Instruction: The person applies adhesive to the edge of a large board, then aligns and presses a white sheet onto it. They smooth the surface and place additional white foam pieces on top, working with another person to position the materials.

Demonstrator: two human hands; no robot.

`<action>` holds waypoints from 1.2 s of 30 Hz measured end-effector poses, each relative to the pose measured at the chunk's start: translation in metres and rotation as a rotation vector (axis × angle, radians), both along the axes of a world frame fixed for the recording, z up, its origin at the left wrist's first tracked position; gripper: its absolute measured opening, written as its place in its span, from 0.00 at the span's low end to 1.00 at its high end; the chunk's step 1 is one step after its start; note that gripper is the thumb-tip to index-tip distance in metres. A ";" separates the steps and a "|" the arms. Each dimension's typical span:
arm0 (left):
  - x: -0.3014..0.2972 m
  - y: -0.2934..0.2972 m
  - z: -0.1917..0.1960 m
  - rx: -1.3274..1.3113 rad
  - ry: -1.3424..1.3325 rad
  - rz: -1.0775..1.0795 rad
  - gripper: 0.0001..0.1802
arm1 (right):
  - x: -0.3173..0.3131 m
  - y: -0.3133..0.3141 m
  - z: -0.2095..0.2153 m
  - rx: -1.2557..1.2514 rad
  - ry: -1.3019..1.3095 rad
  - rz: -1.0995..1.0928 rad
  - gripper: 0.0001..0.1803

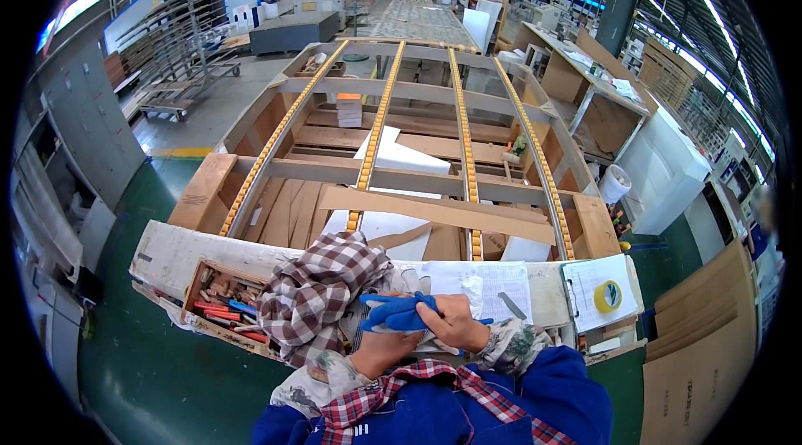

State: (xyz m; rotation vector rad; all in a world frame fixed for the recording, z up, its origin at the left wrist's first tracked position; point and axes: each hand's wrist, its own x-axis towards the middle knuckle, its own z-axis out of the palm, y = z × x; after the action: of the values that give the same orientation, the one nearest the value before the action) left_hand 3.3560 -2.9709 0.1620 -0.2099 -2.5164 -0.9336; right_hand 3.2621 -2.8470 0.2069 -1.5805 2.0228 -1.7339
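- Both hands meet at the near edge of the bench (167, 253), gripping a blue glove (399, 313).
- Left hand (380, 350) closed beneath it; right hand (455, 321) pinches its cuff.
- Checked cloth (313, 290) lies just left; papers (493, 282) just right.

a bright blue glove (399, 312) sits between the hands. the sleeve covers (516, 343) at the wrists are pale with a mottled grey-green print, over deep blue jacket sleeves (561, 378), and a red-and-white plaid collar (434, 386) shows below. a checked cloth (313, 294) in maroon, white and grey lies on the whitish, scuffed counter (171, 249). the wooden tray (221, 299) is tan, its contents red, orange and blue (too small to tell apart). white paper (493, 282) with fine dark print; a yellow tape roll (607, 296) on a white clipboard sheet. the roller rails (378, 123) are yellow-orange, the frame grey and plywood brown. the floor (159, 370) is dark green.
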 end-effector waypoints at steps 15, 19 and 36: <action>0.009 -0.019 0.016 0.547 -0.865 -0.621 0.13 | 0.014 0.015 0.031 0.038 0.047 0.370 0.11; 0.010 -0.022 0.003 0.649 -0.964 -0.799 0.14 | 0.015 0.009 0.037 -0.140 0.159 0.525 0.11; -0.006 0.011 -0.012 0.329 -0.215 0.190 0.21 | 0.000 -0.010 0.006 -0.020 -0.163 -0.086 0.17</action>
State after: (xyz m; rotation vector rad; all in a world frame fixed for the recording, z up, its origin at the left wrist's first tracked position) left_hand 3.3499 -2.9602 0.1503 0.2399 -2.4663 -1.3277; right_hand 3.2622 -2.8569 0.2126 -1.3268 2.0293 -1.8510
